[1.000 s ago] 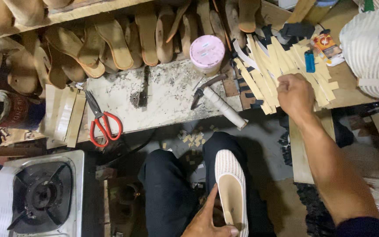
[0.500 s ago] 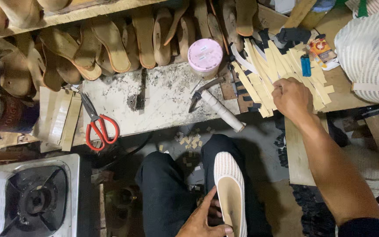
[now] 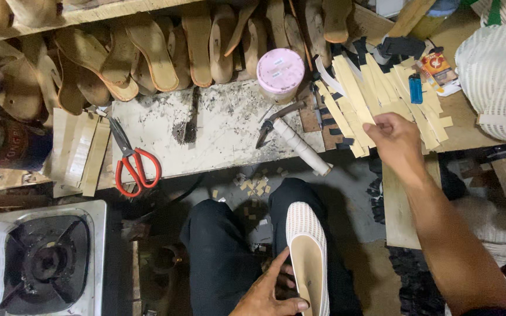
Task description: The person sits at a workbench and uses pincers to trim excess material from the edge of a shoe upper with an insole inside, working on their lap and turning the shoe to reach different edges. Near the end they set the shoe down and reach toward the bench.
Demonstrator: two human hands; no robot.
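My left hand (image 3: 270, 292) holds a white mesh shoe (image 3: 307, 257) against my right knee, its tan underside facing up, with the thumb along the shoe's edge. My right hand (image 3: 400, 140) reaches over the bench's right end to a heap of pale yellow strips (image 3: 358, 88). Its fingers are curled and pinch the near end of one strip (image 3: 363, 108). What lies under the palm is hidden.
On the white slab (image 3: 218, 129) lie a hammer (image 3: 294, 137) and red-handled scissors (image 3: 133, 167), with a pink-lidded tub (image 3: 280, 73) behind. Tan insoles (image 3: 147, 52) line the back. A gas stove (image 3: 42, 263) sits lower left, a white fan guard (image 3: 499, 76) right, a blue lighter (image 3: 416, 88) nearby.
My right hand has drawn slightly back from the strip heap toward me, its fingers closing. My left hand stays on the shoe.
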